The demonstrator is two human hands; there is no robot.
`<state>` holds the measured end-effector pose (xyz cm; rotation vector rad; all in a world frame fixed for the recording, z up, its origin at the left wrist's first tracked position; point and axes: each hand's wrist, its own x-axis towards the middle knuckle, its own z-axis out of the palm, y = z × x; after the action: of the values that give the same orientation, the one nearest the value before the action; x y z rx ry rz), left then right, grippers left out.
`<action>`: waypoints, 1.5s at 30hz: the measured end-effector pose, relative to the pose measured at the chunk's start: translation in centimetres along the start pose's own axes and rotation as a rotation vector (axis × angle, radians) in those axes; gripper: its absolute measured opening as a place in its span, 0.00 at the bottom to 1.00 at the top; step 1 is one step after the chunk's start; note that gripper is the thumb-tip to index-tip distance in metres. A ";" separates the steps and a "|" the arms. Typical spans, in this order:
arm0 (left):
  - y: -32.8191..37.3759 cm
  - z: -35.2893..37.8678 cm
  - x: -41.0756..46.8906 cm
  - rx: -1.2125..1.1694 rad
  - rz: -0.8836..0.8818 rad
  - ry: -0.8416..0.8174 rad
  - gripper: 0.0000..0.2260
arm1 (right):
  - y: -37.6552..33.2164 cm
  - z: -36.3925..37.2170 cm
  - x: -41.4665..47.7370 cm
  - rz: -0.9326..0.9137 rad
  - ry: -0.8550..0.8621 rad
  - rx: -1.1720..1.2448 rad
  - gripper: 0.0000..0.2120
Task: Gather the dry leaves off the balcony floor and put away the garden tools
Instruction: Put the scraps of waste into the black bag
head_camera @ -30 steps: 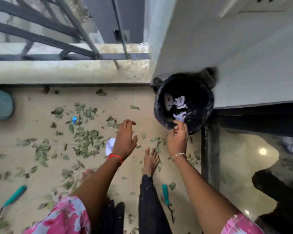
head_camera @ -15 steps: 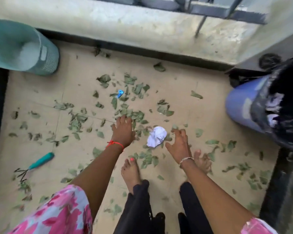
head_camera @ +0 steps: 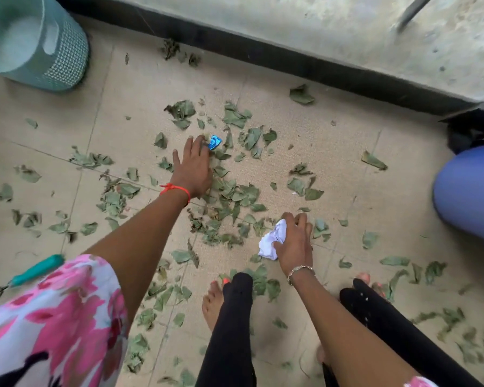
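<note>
Teal basket [head_camera: 53,51], purple bin [head_camera: 470,191] stand apart; right hand [head_camera: 294,244] grips paper [head_camera: 271,241].

One head-worn wide-angle camera looks steeply down, close over the balcony floor [head_camera: 333,146].

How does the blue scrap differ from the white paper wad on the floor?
The blue scrap is small and shiny; the white paper wad is bigger and matte. The scrap lies ungripped beside the left hand; the wad is gripped by the right hand. Both are litter among the dry leaves.
</note>
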<state>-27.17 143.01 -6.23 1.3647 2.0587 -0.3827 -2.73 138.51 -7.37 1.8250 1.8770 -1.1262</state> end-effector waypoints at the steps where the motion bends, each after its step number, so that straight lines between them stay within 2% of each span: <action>1: 0.0 0.0 0.0 0.002 0.001 0.013 0.27 | 0.1 -0.1 -0.1 -0.008 0.002 0.004 0.22; 6: 0.7 -0.1 0.1 0.014 0.058 -0.023 0.25 | 0.5 -1.1 0.0 -0.023 -0.016 -0.001 0.22; 11: 1.7 0.2 -0.1 0.004 0.036 -0.007 0.24 | 0.7 -1.9 0.4 -0.017 -0.007 0.035 0.23; 16: 2.2 0.4 -0.6 -0.242 0.047 0.028 0.14 | 0.4 -2.9 0.1 -0.005 0.031 0.055 0.23; 21: 3.5 -1.4 -4.1 -0.527 -0.007 0.249 0.05 | 0.2 -4.6 -1.9 0.010 0.082 0.149 0.24; 24: 6.0 -2.7 -7.6 -0.631 0.047 0.125 0.09 | 0.0 -6.4 -4.1 0.048 0.086 0.211 0.27; 26: 8.1 -3.5 -10.2 -0.595 0.129 0.027 0.13 | -0.2 -8.1 -6.3 0.078 0.094 0.263 0.25; 28: 10.2 -3.9 -12.6 -0.507 0.215 0.000 0.15 | -0.2 -9.8 -8.7 0.104 0.087 0.292 0.24; 33: 16.4 -5.3 -18.5 -0.338 0.314 -0.191 0.13 | 1.9 -13.9 -14.9 0.200 0.130 0.288 0.24; 36: 19.5 -6.4 -21.6 -0.214 0.454 -0.323 0.14 | 4.0 -15.1 -18.6 0.337 0.210 0.434 0.22; 41: 22.1 -5.6 -26.8 -0.006 0.629 -0.479 0.14 | 5.7 -13.7 -26.1 0.569 0.278 0.694 0.15; 45: 22.8 -1.8 -30.5 0.198 0.729 -0.584 0.12 | 7.2 -10.3 -32.6 0.719 0.327 0.860 0.20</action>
<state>0.86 131.72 17.06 1.7484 0.9903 -0.5764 12.22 121.66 19.26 2.9269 0.6471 -1.4946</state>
